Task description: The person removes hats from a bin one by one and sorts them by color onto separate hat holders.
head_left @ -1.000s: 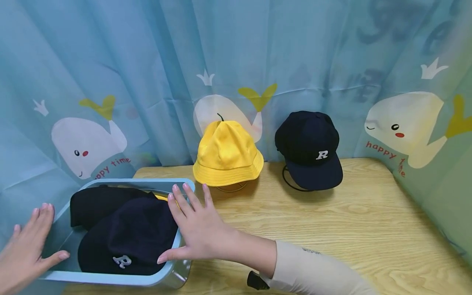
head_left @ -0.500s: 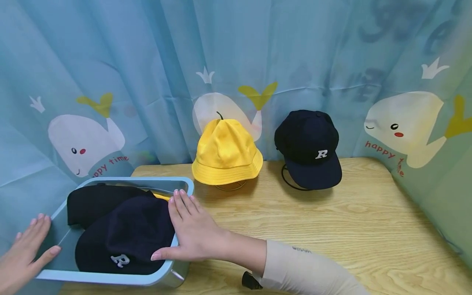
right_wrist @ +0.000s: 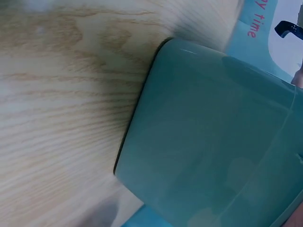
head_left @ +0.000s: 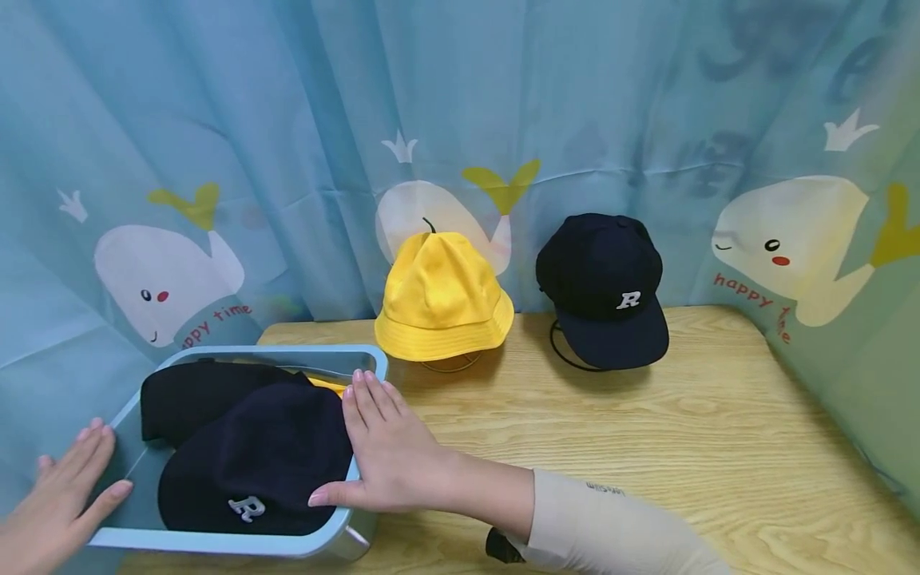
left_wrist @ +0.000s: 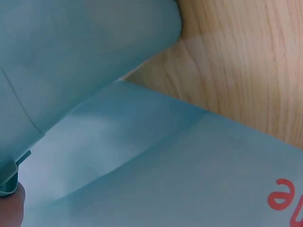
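Observation:
Both hands are at a light blue plastic bin [head_left: 208,544] at the table's left. My left hand [head_left: 68,489] rests on its left rim, fingers straight, thumb apart. Along the right rim lies my right hand [head_left: 394,457], with straight fingers together and the thumb over the front corner. Inside the bin, a navy cap [head_left: 283,459] with a white R overlaps a black cap [head_left: 197,399]; a strip of yellow fabric [head_left: 329,387] shows behind them. The wrist views mostly show the bin's outer wall [left_wrist: 85,42], with a fingertip [right_wrist: 298,78] at the edge of the right wrist view.
A yellow bucket hat [head_left: 442,299] sits on a wire stand at the back of the wooden table [head_left: 611,431]. Right of it, another navy cap [head_left: 600,275] with an R sits on a black wire stand. A blue whale-print curtain [head_left: 309,96] surrounds the table.
The bin and both hands shifted slightly left, then slightly right again. My right hand's fingers, spread a second ago, have come together on the rim. The hats on stands have not moved.

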Demonstrator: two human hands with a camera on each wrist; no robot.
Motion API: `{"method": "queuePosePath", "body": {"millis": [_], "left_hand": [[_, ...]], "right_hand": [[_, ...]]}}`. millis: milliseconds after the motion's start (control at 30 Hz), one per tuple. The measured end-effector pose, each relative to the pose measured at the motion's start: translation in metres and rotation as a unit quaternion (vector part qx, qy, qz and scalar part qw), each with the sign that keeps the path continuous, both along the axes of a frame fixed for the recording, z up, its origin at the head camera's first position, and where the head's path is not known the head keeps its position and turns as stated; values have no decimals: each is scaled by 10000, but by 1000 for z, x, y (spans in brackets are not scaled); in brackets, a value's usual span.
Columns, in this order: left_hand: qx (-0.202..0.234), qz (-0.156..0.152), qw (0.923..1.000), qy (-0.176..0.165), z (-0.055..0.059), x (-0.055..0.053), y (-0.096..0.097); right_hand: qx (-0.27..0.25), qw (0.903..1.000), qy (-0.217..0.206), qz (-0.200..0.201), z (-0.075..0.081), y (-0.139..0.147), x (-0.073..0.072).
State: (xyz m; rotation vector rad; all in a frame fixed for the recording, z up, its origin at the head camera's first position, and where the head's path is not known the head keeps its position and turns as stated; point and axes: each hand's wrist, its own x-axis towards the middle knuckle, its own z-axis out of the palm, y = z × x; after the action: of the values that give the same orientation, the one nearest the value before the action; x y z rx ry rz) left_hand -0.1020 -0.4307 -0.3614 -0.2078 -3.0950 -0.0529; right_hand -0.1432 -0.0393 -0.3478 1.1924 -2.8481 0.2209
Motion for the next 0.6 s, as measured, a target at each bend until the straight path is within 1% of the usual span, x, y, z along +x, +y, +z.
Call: {"method": "queuePosePath", "body": {"millis": [100,267,367,433,600], "left_hand": [[78,54,9997,-223,3,-1,2],[251,145,9980,-554,8,0,9],[302,160,9977,-589,9,0,12],[329,134,9978,-554,10,1,14],[448,92,9977,-507,11,3,19]], "right_hand": [[-21,10000,-47,-17,2,3,1],[-97,9999,-78,-15,2,6,5],[-158,9996,-214,-26,2,10,7],[-174,9994,-295,-49,3,12,8],[-189,9993,-315,-93,3,17,10]]}}
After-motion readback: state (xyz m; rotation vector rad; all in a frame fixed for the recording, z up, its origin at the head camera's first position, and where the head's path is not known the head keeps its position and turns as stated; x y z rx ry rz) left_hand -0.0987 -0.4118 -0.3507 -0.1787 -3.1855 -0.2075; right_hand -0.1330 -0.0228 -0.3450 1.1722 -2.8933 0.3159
